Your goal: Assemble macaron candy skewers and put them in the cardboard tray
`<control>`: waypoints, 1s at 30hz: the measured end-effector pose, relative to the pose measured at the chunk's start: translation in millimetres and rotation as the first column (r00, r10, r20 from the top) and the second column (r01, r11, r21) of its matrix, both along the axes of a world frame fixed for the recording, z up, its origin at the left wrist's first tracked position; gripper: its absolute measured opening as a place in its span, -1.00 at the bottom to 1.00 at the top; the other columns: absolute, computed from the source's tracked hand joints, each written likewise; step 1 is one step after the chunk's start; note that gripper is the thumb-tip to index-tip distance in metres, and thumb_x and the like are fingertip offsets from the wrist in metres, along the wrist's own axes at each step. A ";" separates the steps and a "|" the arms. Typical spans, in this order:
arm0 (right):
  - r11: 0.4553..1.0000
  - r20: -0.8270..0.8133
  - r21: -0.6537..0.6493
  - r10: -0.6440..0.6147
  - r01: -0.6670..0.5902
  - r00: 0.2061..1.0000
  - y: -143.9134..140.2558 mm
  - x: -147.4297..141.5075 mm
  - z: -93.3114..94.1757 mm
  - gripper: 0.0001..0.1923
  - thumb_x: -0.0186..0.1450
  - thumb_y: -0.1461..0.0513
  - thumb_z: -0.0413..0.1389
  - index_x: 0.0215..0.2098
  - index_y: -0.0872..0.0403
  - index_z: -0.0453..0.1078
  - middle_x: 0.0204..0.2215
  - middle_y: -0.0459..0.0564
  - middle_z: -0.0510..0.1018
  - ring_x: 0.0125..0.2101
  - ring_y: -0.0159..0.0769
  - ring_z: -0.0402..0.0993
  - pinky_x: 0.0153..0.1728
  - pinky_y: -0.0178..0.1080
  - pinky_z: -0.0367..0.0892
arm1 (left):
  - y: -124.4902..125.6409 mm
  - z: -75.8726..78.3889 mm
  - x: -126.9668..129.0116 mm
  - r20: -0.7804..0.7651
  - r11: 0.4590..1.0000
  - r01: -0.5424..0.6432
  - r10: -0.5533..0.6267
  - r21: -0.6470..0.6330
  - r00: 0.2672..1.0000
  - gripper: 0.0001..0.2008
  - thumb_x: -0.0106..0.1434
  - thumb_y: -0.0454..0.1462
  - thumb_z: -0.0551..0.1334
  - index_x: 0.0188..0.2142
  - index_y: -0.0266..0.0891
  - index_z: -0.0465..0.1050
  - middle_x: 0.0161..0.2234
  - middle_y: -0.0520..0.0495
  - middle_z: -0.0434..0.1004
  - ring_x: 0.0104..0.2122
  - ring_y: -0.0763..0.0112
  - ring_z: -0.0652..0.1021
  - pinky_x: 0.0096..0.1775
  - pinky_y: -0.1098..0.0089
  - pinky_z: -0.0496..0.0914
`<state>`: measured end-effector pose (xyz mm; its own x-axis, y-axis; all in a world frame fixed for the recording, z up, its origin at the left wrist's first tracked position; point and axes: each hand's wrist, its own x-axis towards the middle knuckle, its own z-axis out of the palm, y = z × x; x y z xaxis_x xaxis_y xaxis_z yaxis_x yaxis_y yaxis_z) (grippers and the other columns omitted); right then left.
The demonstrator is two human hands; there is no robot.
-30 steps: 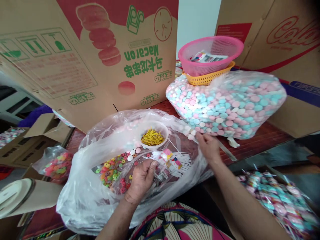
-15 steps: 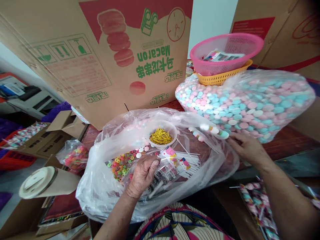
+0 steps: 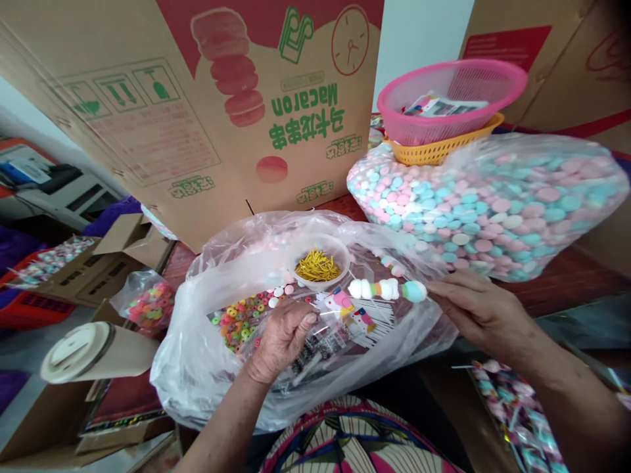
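My right hand [image 3: 480,312] is closed on one end of a marshmallow skewer [image 3: 387,290], whose white, orange and pale blue pieces point left over the plastic sheet. My left hand [image 3: 286,338] has thumb and finger pinched on the edge of a clear printed candy bag [image 3: 340,303] with a pink cartoon figure. The skewer's tip is just right of that bag, apart from it. Beneath lie more printed bags and several white sticks [image 3: 382,325]. Behind them a white bowl [image 3: 294,253] holds yellow twist ties [image 3: 317,266]. Ring candies [image 3: 236,318] are left of my left hand.
A large Macaron carton [image 3: 236,157] stands behind the plastic sheet [image 3: 185,368]. At right sits a bulging bag of pastel marshmallows [image 3: 473,210] carrying a pink basket [image 3: 444,121] and a yellow basket [image 3: 438,151]. A lidded paper cup [image 3: 123,351] is at the left edge.
My right hand has brought the marshmallow skewer down and left, from near the marshmallow bag to beside the printed candy bag. My left hand stays nearly in place, still pinching.
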<state>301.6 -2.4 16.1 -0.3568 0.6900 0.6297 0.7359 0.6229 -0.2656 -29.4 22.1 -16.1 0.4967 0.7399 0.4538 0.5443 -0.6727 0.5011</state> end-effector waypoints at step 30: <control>0.885 0.333 -0.424 0.349 -0.192 0.876 12.3 -59.3 -18.5 -0.78 0.28 0.39 -0.01 -0.29 0.08 0.47 -0.43 -0.02 0.52 -0.42 -0.32 0.38 -0.40 -0.29 0.15 | 9.5 14.2 45.8 -0.265 0.754 0.073 -0.318 -0.653 0.910 -0.62 0.20 0.02 0.24 -0.10 -0.14 0.44 -0.23 -0.01 0.57 -0.24 0.26 0.52 -0.23 0.38 0.34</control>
<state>242.3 9.8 -2.5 -0.7239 0.6795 0.1190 0.6425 0.7269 -0.2424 16.4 31.6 -2.0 0.6909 0.6609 -0.2930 0.6505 -0.3915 0.6509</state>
